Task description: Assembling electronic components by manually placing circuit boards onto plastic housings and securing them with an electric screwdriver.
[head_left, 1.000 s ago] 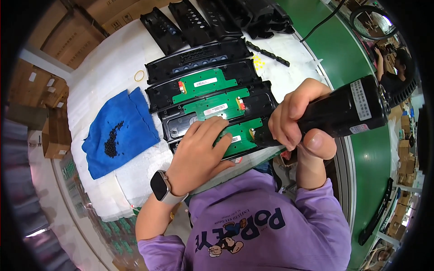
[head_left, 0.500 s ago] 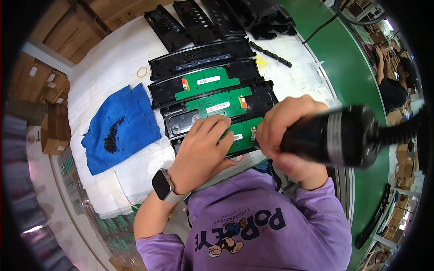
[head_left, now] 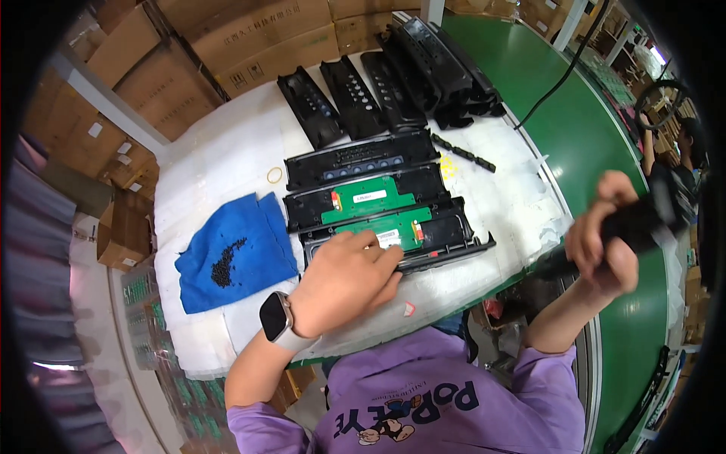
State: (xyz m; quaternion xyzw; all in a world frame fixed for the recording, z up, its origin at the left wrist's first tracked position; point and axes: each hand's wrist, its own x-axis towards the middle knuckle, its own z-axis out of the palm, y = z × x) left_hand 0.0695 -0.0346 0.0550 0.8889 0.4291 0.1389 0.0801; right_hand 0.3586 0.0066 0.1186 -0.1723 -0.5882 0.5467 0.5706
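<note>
My left hand (head_left: 349, 276) has its fingers curled over the left part of the nearest black plastic panel (head_left: 448, 256), now tilted so that mostly its long edge shows. Out to the right, past the table edge, my right hand (head_left: 603, 234) is wrapped round a black electric screwdriver (head_left: 643, 219), smeared by motion. Just behind the left hand lies a panel with a green circuit board (head_left: 404, 229) and a red-and-white connector. Beyond it sits another panel holding a green circuit board (head_left: 370, 198). Farther back is a panel with grey-blue buttons (head_left: 363, 168).
Small black screws (head_left: 223, 265) lie heaped on a blue cloth (head_left: 265, 227) at the left, near a yellow rubber band (head_left: 274, 175). More black panels (head_left: 352, 98) stand at the back, with yellow bits (head_left: 448, 168) nearby. A green surface (head_left: 544, 83) runs along the right.
My right hand has swung away to the right with the screwdriver. The nearest panel has been tipped, hiding its green board, with my left hand on it. The whole view has shifted.
</note>
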